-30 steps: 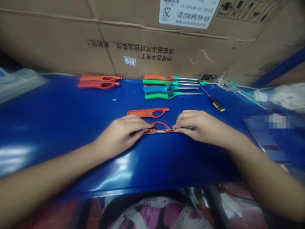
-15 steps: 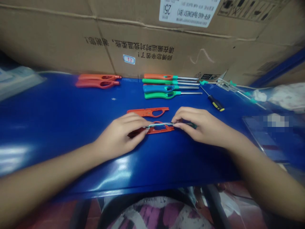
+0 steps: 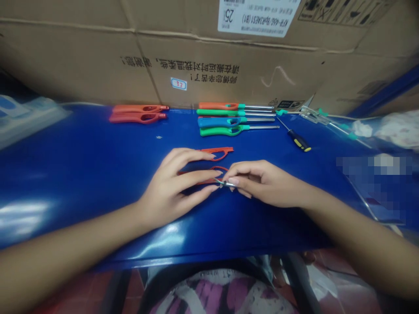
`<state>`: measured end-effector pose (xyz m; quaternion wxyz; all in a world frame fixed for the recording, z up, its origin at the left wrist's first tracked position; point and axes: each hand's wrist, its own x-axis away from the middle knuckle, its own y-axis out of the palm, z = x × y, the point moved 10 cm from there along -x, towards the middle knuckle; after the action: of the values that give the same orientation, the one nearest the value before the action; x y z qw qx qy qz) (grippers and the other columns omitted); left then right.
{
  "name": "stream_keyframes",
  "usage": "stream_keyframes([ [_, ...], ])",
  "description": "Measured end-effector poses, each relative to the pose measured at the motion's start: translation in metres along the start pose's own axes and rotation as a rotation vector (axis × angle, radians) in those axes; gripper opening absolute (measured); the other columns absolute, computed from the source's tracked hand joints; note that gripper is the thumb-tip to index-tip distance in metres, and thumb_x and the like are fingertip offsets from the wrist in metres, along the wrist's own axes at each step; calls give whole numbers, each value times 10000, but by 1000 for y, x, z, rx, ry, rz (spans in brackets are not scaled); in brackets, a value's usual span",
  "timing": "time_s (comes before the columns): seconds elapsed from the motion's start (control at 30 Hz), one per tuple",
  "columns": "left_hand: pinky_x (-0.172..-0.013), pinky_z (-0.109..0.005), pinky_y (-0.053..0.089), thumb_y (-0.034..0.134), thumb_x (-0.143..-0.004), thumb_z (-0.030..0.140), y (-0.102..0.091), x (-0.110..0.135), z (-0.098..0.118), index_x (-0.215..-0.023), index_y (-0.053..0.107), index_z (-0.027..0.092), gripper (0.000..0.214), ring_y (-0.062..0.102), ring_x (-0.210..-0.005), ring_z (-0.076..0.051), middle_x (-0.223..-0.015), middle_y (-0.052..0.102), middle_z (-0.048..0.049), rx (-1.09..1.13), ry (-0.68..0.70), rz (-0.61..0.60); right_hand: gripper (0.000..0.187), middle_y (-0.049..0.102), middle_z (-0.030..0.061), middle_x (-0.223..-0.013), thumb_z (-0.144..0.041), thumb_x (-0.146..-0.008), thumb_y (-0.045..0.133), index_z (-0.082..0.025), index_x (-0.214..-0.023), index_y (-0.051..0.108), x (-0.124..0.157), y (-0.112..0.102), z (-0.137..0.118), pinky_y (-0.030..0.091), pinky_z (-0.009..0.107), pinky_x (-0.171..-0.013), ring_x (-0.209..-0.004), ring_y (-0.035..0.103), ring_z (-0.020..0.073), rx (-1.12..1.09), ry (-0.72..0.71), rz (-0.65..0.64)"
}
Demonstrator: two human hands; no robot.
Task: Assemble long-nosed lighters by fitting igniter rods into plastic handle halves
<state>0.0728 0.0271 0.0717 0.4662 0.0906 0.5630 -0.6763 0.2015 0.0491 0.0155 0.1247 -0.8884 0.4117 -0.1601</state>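
My left hand (image 3: 178, 185) lies over an orange lighter shell half (image 3: 212, 169) on the blue table (image 3: 81, 174), fingers stretched and pressing it down. My right hand (image 3: 258, 181) pinches a thin metal tube (image 3: 225, 184) at its tip, right beside my left fingertips. A second orange shell half (image 3: 220, 151) lies just behind my left fingers.
Several finished long lighters (image 3: 235, 118), orange, green and blue, lie in a row at the back. Two orange shells (image 3: 139, 113) sit at the back left. A yellow-black screwdriver (image 3: 298, 141) lies to the right. A cardboard box (image 3: 196, 48) walls the back.
My right hand slid left toward my left hand, drawing the metal tube along the shell. My left fingers stretched out over the orange shell.
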Motion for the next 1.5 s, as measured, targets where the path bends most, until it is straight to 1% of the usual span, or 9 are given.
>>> stream_keyframes([
  [0.2, -985, -444, 495, 765, -866, 215, 2, 0, 2, -1050, 752, 247, 187, 615, -1122, -244, -1202, 689, -77, 43, 22, -9, 238, 518, -61, -588, -374, -968, 579, -147, -949, 648, -2, 11, 5, 381, 197, -473, -488, 455, 66, -160, 100, -39],
  [0.43, -940, -427, 513, 741, -889, 220, 3, 0, 2, -1018, 760, 251, 134, 633, -1087, -228, -1166, 712, -71, 61, 27, -8, 268, 552, -45, -591, -404, -945, 611, -146, -883, 649, -1, 13, 10, 449, 206, -488, -496, 512, 78, -221, 150, -24],
  [0.63, -938, -434, 514, 765, -860, 175, 4, 1, 5, -997, 768, 227, 146, 634, -1099, -236, -1174, 726, -85, 105, 72, 0, 259, 548, -46, -589, -373, -901, 681, -145, -788, 632, 0, 14, 11, 430, 195, -491, -490, 493, 63, -219, 169, -26],
  [0.83, -937, -431, 511, 788, -836, 162, 3, 0, 4, -993, 771, 218, 167, 643, -1083, -234, -1166, 733, -92, 124, 68, 10, 193, 574, -29, -665, -338, -907, 660, -146, -887, 666, 3, 17, 8, 445, 202, -492, -552, 523, 81, -297, 151, -66],
  [0.93, -925, -424, 513, 796, -826, 157, 2, 0, 6, -969, 774, 222, 159, 647, -1061, -231, -1151, 739, -86, 144, 80, 8, 156, 629, -10, -741, -305, -920, 644, -152, -916, 673, 2, 15, 3, 471, 216, -552, -609, 556, 88, -200, 82, -69],
  [1.07, -914, -422, 521, 793, -827, 151, 1, 0, 10, -955, 774, 225, 149, 646, -1045, -228, -1138, 745, -80, 156, 79, 2, 127, 707, 29, -892, -249, -933, 644, -151, -962, 720, 2, 6, -17, 508, 249, -747, -808, 640, 123, 95, -181, 10],
  [1.2, -914, -428, 530, 796, -823, 152, 1, 1, 10, -963, 768, 207, 153, 651, -1024, -229, -1104, 752, -84, 161, 59, 7, 141, 716, 38, -955, -220, -962, 623, -142, -1014, 728, 7, 5, -31, 501, 242, -838, -889, 662, 118, 210, -368, 25],
  [1.4, -897, -415, 534, 780, -840, 156, 1, 2, 11, -975, 772, 242, 161, 651, -1015, -222, -1088, 758, -60, 135, 72, 3, 134, 694, 34, -967, -214, -977, 609, -151, -1043, 707, 10, 6, -36, 481, 240, -853, -908, 645, 114, 280, -434, 29],
  [1.5, -903, -399, 530, 773, -850, 173, 1, 3, 10, -983, 770, 264, 162, 656, -1023, -212, -1092, 761, -44, 118, 81, 9, 155, 681, 33, -971, -241, -990, 592, -166, -1067, 704, 8, 6, -33, 474, 234, -787, -864, 628, 111, 308, -419, 24],
])
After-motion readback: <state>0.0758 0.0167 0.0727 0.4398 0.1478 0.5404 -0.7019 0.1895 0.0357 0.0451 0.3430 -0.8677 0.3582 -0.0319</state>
